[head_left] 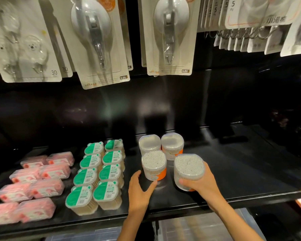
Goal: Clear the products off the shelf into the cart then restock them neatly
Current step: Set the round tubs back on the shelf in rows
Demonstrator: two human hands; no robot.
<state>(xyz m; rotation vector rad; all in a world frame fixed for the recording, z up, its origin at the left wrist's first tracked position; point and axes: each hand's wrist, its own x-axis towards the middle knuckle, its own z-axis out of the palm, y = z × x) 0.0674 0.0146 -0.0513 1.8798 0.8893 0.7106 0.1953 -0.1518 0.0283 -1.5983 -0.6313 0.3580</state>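
Shelf [233, 171] of glossy black metal fills the head view, and the restocking looks well under way. The right hand [201, 182] has its fingers [183, 181] and thumb wrapped round a clear round plastic tub of white cotton swabs with an orange label [189, 169], holding it upright just over the shelf's front part. The tub's long axis stands vertical, lid up, so the swab heads show through the top.

The left hand [140, 188] lies with released, fairly straight fingers, thumb tip touching the base of a second such swab tub [154, 166] that stands on the shelf. Behind it stand two more tubs [161, 146], side by side at the back. Together these three leave one gap: front right, directly beneath and just behind the held tub. That is the relation the next move turns on, as I judge it: the open slot lies a little forward of the right hand's fingers, beside the left hand's tub, and the right hand is the nearer one.

Further left sit two columns of clear boxes with green bear-shaped lids [101, 171], filled with pale sticks, four deep. Left again, clear flat boxes holding pink contents [35, 185] lie in two rows.

Above hang carded white suction hooks in blister packs [97, 40], and more carded goods at upper right. No cart is in sight from where this looks; a clear bin shows dimly below the shelf edge.
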